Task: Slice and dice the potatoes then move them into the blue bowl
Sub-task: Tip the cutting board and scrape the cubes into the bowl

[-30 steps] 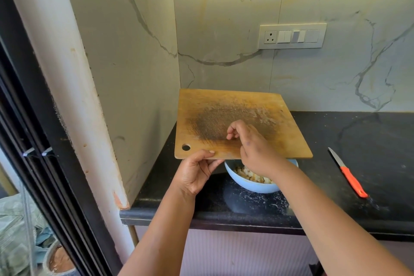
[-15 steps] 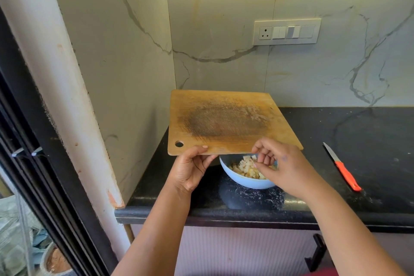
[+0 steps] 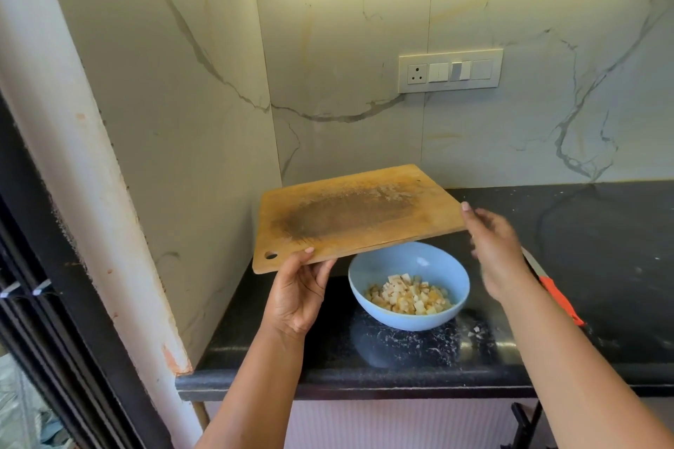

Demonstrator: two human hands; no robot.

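The blue bowl [image 3: 368,281] stands on the black counter and holds a heap of diced potato [image 3: 410,295]. Above and behind it a bare wooden cutting board [image 3: 350,211] is held in the air, nearly level, with a dark worn patch in its middle. My left hand [image 3: 297,293] grips the board's near edge beside the hanging hole. My right hand [image 3: 492,248] is at the board's right corner with relaxed fingers, fingertips touching the edge; it is slightly blurred.
An orange-handled knife [image 3: 558,297] lies on the counter [image 3: 601,251] to the right, partly behind my right forearm. A potato bit [image 3: 475,330] lies right of the bowl. Marble walls close the corner at left and back, with a switch panel [image 3: 450,70].
The board has dropped from tilted over the bowl to nearly level. My right hand left the bowl's rim and rose to the board's right corner. The bowl is now uncovered.
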